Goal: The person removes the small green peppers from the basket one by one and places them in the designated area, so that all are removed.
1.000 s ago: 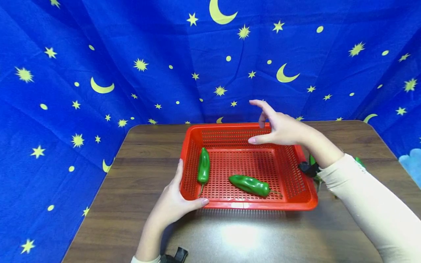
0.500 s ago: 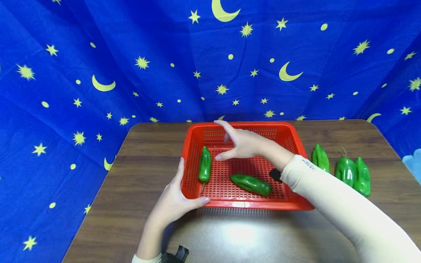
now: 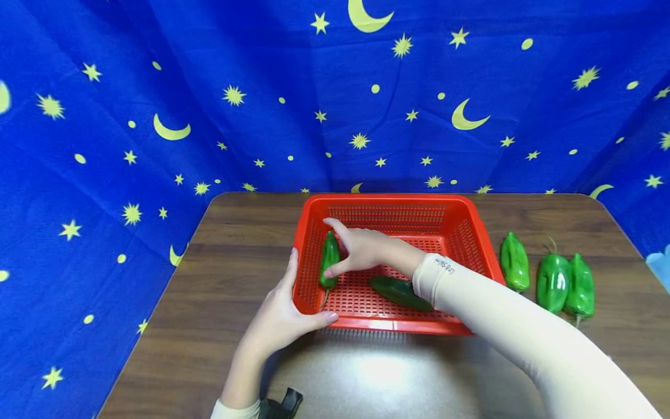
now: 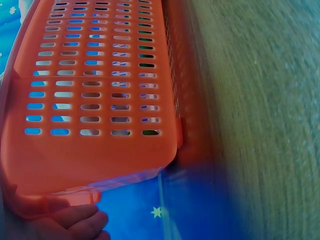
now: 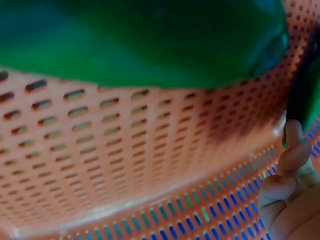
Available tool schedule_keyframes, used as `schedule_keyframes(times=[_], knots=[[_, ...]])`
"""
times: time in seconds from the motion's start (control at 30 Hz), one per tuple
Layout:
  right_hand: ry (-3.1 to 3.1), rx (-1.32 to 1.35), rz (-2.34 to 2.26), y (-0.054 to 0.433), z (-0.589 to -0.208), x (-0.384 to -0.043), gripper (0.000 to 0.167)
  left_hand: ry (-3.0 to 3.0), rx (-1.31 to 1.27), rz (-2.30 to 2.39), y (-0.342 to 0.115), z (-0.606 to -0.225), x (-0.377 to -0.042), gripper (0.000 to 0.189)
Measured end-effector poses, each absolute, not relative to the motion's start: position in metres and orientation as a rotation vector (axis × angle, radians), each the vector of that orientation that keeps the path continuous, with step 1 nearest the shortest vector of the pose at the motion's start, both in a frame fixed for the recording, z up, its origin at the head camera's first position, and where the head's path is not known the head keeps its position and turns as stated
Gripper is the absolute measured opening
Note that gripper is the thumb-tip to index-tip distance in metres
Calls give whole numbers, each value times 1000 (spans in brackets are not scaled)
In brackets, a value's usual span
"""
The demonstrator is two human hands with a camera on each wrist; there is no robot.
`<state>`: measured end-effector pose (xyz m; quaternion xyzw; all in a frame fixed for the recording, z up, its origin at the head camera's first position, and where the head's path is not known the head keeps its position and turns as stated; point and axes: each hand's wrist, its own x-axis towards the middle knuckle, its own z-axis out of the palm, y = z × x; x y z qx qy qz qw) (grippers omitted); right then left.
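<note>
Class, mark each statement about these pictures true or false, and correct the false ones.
1. The left hand touches the red basket. True.
2. The right hand reaches into the basket. True.
3. No pepper lies in the basket. False: two green peppers show inside.
4. The peppers in sight on the table are left of the basket. False: the three table peppers are to its right.
5. The backdrop is plain white. False: it is blue with yellow moons and stars.

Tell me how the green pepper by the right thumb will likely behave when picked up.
The green pepper may feel slightly slippery, since its skin looks smooth. Its long, rounded body could roll if nudged, though the basket might stop it. Its thin stem would probably make a weak handle.
</note>
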<state>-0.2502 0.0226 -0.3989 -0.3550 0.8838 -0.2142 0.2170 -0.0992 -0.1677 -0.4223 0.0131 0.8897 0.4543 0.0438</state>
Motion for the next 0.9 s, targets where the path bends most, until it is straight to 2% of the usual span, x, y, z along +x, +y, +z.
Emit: schedule_keyframes(times=[0.4,0.9], knots=[[2430,-976,-497,10,-421,-251,120,2727,46,1378,-168,-424,-99,133],[2392,-981,-521,4,-421,-248,124,2741,60,1393,-168,-424,-99,135]])
